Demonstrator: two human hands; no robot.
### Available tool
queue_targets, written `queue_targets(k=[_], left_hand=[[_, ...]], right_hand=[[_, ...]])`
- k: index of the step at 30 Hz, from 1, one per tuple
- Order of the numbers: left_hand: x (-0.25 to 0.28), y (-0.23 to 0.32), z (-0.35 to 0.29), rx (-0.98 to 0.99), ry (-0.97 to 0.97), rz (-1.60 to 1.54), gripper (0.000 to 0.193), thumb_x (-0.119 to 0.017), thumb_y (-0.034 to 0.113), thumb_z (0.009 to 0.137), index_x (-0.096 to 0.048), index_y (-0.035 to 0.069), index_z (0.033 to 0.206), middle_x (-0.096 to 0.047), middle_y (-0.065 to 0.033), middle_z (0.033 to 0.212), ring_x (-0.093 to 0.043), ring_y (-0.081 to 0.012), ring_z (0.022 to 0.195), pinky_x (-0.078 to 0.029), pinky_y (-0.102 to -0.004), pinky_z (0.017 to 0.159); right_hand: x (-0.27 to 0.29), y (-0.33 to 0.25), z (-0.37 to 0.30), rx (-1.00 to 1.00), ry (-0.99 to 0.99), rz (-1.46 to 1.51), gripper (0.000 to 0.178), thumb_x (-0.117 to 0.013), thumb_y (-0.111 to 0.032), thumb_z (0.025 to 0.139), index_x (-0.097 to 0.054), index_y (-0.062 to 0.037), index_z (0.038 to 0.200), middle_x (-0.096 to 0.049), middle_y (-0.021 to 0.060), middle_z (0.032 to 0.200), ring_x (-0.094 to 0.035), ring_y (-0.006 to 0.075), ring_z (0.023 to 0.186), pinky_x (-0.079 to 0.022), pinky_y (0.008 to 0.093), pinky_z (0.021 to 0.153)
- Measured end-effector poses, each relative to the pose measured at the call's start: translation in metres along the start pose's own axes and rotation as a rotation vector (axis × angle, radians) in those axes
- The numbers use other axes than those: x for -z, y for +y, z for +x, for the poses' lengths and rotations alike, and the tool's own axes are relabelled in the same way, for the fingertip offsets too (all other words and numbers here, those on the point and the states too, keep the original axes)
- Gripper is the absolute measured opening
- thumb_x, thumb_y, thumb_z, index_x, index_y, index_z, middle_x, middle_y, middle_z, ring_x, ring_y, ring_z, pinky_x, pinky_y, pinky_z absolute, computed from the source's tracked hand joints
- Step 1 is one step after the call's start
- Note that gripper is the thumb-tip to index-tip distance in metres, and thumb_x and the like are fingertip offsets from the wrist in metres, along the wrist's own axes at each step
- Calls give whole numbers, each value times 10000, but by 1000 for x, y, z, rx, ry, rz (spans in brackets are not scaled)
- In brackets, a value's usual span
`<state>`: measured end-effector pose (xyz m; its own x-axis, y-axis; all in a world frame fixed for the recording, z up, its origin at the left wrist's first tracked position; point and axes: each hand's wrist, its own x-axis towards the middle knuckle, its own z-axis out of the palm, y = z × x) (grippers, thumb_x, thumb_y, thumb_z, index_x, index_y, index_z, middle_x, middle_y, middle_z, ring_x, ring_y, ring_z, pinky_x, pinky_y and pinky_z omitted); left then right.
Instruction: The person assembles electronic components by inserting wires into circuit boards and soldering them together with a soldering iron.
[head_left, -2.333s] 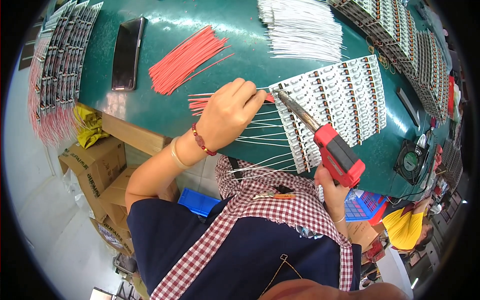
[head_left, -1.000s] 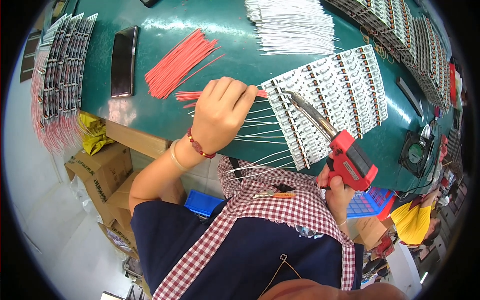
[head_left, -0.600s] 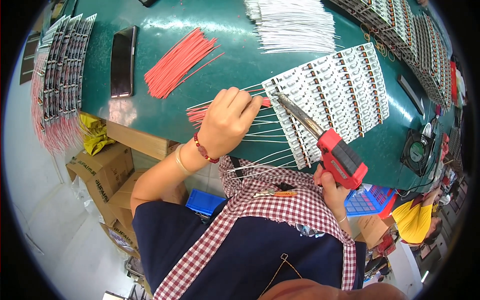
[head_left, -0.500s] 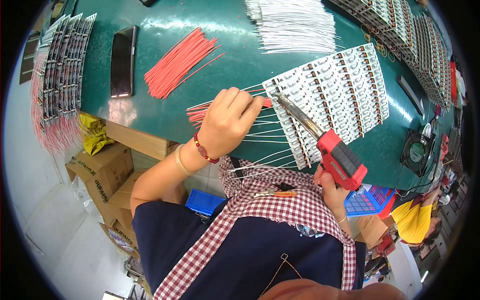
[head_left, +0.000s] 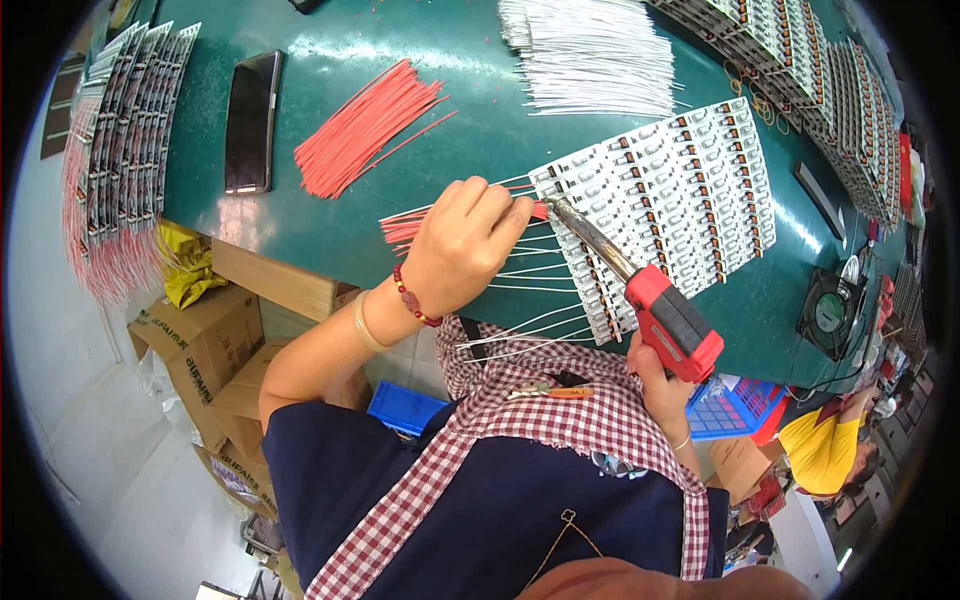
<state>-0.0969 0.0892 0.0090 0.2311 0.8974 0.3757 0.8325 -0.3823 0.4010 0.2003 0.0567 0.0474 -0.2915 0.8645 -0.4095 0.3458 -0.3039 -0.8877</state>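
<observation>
Left fingers [head_left: 487,208] pinch thin red wires [head_left: 402,230] against the left edge of a white, component-studded circuit-board panel [head_left: 660,190] on a green tabletop [head_left: 488,145], open past its upper-left corner; right fingers [head_left: 650,364] grip a red-and-black soldering gun [head_left: 673,325]

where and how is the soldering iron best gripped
Probably by its red-and-black handle, coming from the near side, where the right hand holds it: the bare metal shaft slants forward and left, away from the body, toward the circuit boards.
</observation>
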Motion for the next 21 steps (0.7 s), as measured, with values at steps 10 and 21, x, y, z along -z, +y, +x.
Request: queue_targets(k=[10,21], left_hand=[[-2,-1,-1,-7,5,10,254,-626,9,698,-643,-10,951,-535,-67,781,-512,-201,681,-415,-309,604],[2,1,3,-67,131,47,270,-614,40,677,-650,-6,941,-572,-60,806,-538,-209,704,-419,-327,624]], right_hand=[[-3,-4,-1,83,93,133,357,-646,-192,864,-564,37,1124,-586,72,769,-531,132,649,-444,273,606],[0,1,-6,140,75,108,526,-644,-326,889,-495,69,1203,-554,92,677,-489,128,531,-402,249,504]])
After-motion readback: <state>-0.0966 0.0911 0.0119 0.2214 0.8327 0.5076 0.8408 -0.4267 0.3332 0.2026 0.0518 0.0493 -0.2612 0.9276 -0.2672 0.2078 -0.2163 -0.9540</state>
